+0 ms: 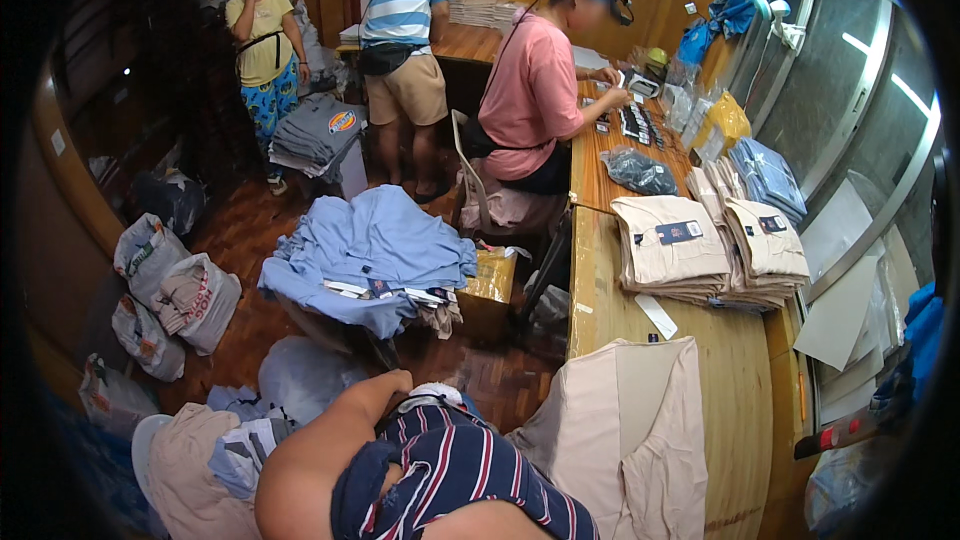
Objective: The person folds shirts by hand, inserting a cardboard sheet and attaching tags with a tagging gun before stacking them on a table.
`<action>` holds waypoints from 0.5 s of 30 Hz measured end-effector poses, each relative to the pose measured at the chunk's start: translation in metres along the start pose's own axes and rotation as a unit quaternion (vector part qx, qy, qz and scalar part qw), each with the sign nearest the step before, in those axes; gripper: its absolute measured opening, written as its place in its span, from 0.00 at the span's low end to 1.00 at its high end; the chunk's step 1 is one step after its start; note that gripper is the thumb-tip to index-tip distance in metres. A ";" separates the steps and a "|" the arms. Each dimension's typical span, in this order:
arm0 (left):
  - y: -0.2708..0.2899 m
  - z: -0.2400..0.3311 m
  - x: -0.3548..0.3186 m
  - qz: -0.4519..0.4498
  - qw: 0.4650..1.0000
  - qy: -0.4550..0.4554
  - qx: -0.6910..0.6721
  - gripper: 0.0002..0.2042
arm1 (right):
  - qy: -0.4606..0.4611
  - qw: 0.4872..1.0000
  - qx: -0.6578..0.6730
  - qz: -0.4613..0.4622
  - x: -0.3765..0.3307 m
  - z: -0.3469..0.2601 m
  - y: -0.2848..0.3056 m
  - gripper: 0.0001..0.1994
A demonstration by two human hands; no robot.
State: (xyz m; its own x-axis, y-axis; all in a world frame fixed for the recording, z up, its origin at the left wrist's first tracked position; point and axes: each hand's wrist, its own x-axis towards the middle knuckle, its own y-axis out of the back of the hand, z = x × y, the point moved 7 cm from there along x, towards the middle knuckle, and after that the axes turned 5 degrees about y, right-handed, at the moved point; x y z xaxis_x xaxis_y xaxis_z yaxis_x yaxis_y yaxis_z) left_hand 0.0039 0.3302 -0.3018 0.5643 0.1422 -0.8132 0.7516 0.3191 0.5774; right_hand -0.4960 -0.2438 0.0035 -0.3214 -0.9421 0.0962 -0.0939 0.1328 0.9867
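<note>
Bulging carrier bags (205, 314) at left, beige garment (660, 430) laid out on the bench (735, 390).
In the head view, has the left hand (400, 380) in front of the striped shirt (460, 460), beside a white bundle (437, 393); cannot tell whether with fingers open or gripping. Cannot tell for the right hand either, out of sight. Has the garment to the right, spread over the bench's near end. Shows pinkish cloth (187, 292) at the mouth of one carrier bag, with a dark bag (168, 202) farther back, contents hidden. Has a taped carton (490, 275), contents hidden, beside the blue garment pile (370, 240); on the bench, a clear bag (640, 172) with something dark inside, near a yellow package (727, 120).
</note>
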 end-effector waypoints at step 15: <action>0.105 0.118 -0.080 0.308 0.927 -0.120 0.175 0.16 | 0.056 0.998 -0.008 0.031 0.026 0.043 -0.040 0.26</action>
State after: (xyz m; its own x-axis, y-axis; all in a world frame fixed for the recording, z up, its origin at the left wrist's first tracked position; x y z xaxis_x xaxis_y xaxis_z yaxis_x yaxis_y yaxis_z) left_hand 0.0783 0.2418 -0.1675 0.9518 -0.0299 -0.3051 0.3019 -0.0825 0.9498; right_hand -0.5408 -0.2607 -0.0388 -0.2196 -0.9607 0.1699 -0.0626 0.1877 0.9802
